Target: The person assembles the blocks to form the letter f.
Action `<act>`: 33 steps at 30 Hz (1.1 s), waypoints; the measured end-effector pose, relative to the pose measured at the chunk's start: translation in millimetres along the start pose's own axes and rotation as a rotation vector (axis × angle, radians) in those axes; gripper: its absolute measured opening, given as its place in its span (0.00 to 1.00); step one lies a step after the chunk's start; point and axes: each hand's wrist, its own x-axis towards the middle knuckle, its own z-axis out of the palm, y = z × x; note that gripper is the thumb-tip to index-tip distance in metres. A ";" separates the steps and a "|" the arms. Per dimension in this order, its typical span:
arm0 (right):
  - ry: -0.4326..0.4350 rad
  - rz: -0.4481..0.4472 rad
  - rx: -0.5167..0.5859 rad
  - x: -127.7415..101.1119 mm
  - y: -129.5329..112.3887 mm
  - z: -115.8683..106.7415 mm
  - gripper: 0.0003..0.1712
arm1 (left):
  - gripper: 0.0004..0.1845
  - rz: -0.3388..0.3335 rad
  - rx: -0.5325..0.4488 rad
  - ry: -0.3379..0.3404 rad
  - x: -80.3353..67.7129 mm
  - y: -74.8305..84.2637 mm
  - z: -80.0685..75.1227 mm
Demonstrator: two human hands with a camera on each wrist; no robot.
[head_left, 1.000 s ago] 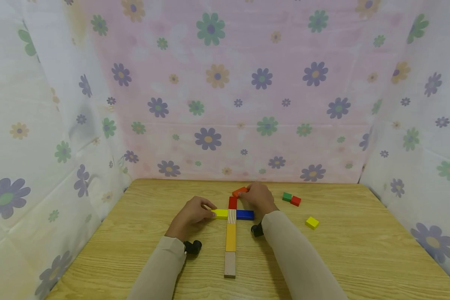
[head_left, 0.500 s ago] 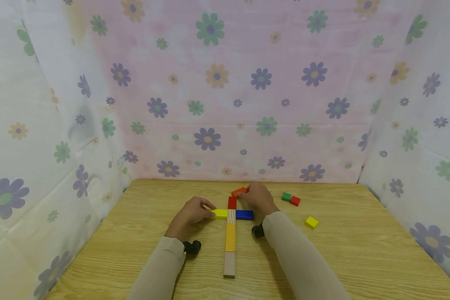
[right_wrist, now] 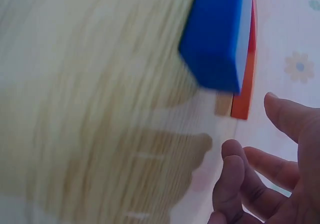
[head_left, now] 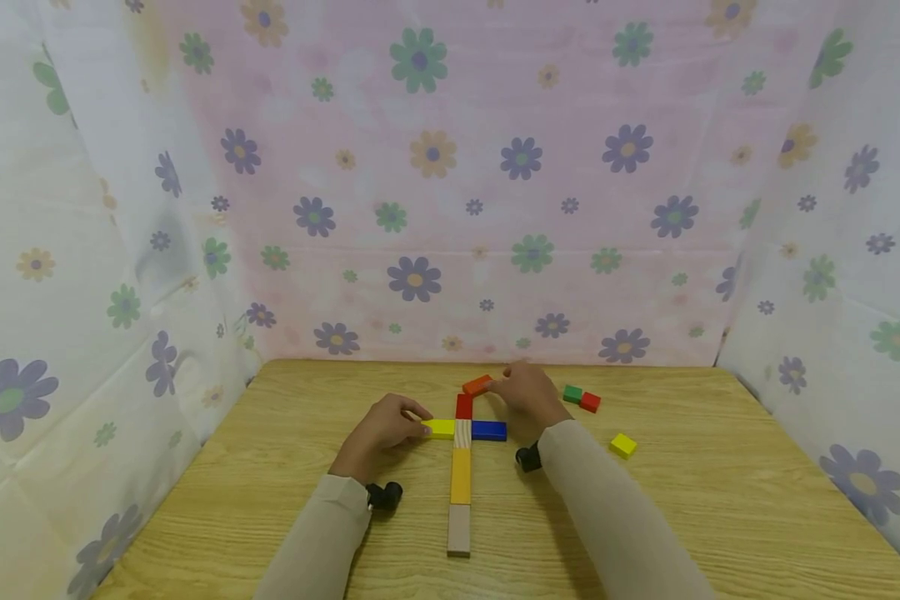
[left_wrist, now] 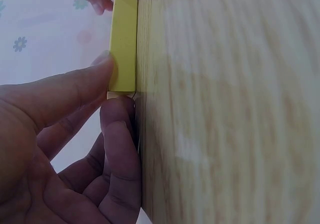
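Scene: wooden desk (head_left: 285, 467) inside a booth of flower-printed cloth (head_left: 450, 167), a cross of coloured blocks laid flat at its middle.
Left hand: the left hand (head_left: 381, 427) rests on the desk at the cross's left arm, thumb and fingers (left_wrist: 118, 115) pinching the outer end of the yellow block (head_left: 441, 428); the wrist view shows the thumb pressed on one face and a fingertip at the block's end.
Right hand: the right hand (head_left: 527, 389) sits beyond the cross's right arm, fingers (right_wrist: 235, 176) relaxed and apart, their tips at the orange block (head_left: 478, 384); whether they touch it cannot be told.
Orange block: lies tilted just beyond the red block (head_left: 464, 406) that tops the cross.
Cross: bare-wood square (head_left: 462, 432) at the centre, blue block (head_left: 489, 430) to its right, amber block (head_left: 461, 475) and tan block (head_left: 459, 529) running toward the person.
Loose pieces: a green cube (head_left: 572, 393) touching a red cube (head_left: 589, 402) right of the hand; a yellow cube (head_left: 622, 445) nearer, well apart.
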 end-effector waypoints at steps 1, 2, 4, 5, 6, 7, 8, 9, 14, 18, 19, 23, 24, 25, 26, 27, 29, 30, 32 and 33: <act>0.000 -0.011 -0.007 0.5 2.5 -2.4 0.35 | 0.11 0.001 0.002 0.002 -0.4 0.3 -0.1; -0.002 -0.023 -0.019 1.1 5.2 -4.5 0.35 | 0.11 0.003 0.003 0.003 -0.6 0.3 0.0; 0.003 -0.040 -0.033 2.6 10.4 -8.4 0.36 | 0.11 0.007 0.006 0.007 -1.1 0.2 0.1; 0.006 -0.039 -0.034 3.7 12.9 -10.0 0.36 | 0.11 0.008 0.008 0.008 -1.2 0.0 0.3; 0.009 -0.036 -0.028 4.2 15.4 -12.1 0.36 | 0.11 0.009 0.009 0.010 -1.3 -0.2 0.4; 0.011 -0.035 -0.025 5.1 18.2 -14.0 0.36 | 0.11 0.009 0.006 0.013 -1.3 -0.2 0.5; 0.011 -0.035 -0.027 5.8 20.9 -15.9 0.36 | 0.11 0.008 0.003 0.013 -1.2 -0.6 0.7; 0.014 -0.030 -0.026 6.6 23.6 -18.1 0.35 | 0.11 0.007 0.000 0.014 -1.1 -0.7 0.9; 0.029 -0.038 -0.076 9.4 37.6 -26.9 0.35 | 0.11 0.003 -0.007 0.005 -0.3 -1.6 1.6; 0.026 -0.074 -0.093 7.7 47.6 -35.3 0.35 | 0.11 0.001 -0.009 0.006 -0.2 -0.7 1.3; 0.026 -0.079 -0.089 7.2 50.6 -37.2 0.35 | 0.11 0.002 -0.009 0.006 -0.3 -0.3 1.1; 0.020 -0.091 -0.045 5.3 66.3 -42.8 0.36 | 0.11 0.006 -0.008 0.010 -0.3 -0.1 0.6; 0.019 -0.094 -0.039 5.2 70.7 -43.7 0.36 | 0.11 0.006 -0.010 0.010 -0.3 0.2 0.6; 0.015 -0.094 -0.028 5.0 75.2 -44.5 0.37 | 0.12 0.007 -0.011 0.010 -0.2 0.1 0.6; 0.013 -0.093 -0.016 4.4 79.7 -45.4 0.37 | 0.11 0.006 -0.015 0.011 -0.1 0.2 0.6; 0.008 -0.093 -0.003 3.4 84.0 -46.4 0.38 | 0.12 0.008 -0.015 0.011 0.0 0.1 0.7; -0.002 -0.090 0.029 0.6 91.6 -49.2 0.39 | 0.11 0.009 -0.014 0.011 0.2 0.0 1.0; -0.005 -0.083 0.057 -2.0 94.3 -51.4 0.40 | 0.11 0.011 -0.012 0.011 0.2 -0.2 0.9; -0.011 -0.067 0.126 -8.0 99.3 -56.2 0.40 | 0.11 0.017 -0.005 0.012 0.2 -0.6 1.0; -0.014 -0.058 0.156 -11.5 100.9 -59.2 0.41 | 0.11 0.019 0.001 0.013 0.4 -0.8 1.2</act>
